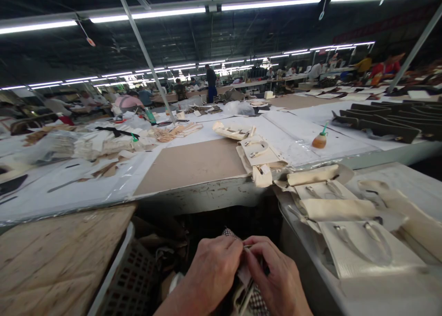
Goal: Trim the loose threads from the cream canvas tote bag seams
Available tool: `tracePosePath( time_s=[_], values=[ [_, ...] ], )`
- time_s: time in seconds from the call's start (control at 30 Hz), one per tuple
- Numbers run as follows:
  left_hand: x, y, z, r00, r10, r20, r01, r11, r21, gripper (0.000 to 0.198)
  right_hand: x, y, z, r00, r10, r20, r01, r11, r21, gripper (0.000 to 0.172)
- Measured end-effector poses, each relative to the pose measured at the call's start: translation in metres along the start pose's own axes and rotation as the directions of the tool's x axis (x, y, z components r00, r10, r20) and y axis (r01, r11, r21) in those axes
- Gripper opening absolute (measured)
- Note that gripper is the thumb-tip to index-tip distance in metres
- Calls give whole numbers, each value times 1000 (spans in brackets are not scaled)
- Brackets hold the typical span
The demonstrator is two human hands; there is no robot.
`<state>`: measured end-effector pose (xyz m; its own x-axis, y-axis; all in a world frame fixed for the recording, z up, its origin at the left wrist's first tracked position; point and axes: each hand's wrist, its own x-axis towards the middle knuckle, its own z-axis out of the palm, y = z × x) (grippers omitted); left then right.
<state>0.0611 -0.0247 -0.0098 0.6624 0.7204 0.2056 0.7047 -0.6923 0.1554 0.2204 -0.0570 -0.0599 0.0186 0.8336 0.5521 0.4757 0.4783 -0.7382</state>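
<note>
Both my hands meet low in the head view, below the edge of the workbench. My left hand (212, 270) and my right hand (276, 277) are closed, fingertips pinched together on a small checkered bag piece (253, 300) with a cream edge. Most of the piece is hidden under my fingers. To my right, cream bags with handles (359, 242) lie stacked on a side table.
A long workbench (193, 166) with a brown board runs in front. On it lie cream bag parts (257, 155), a small orange glue bottle (320, 139), dark pieces (386, 122) at right and paper scraps at left. A wooden board and a plastic crate (127, 283) stand lower left. People work at far tables.
</note>
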Motion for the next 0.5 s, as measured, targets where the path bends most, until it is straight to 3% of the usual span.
tracePosePath(
  time_s=[0.2,0.4,0.5],
  values=[
    [4,-5,-5,986,-163,37,167,972,-165,29,11,-2,2,998,27,63,-30,998,54,19],
    [17,-21,-26,909,-410,76,417,900,-127,33,29,-7,-14,975,222,-20,-215,961,171,24],
    [21,-27,-46,869,-494,39,495,864,-92,36,38,-28,-30,986,129,106,-151,961,234,20]
  ],
)
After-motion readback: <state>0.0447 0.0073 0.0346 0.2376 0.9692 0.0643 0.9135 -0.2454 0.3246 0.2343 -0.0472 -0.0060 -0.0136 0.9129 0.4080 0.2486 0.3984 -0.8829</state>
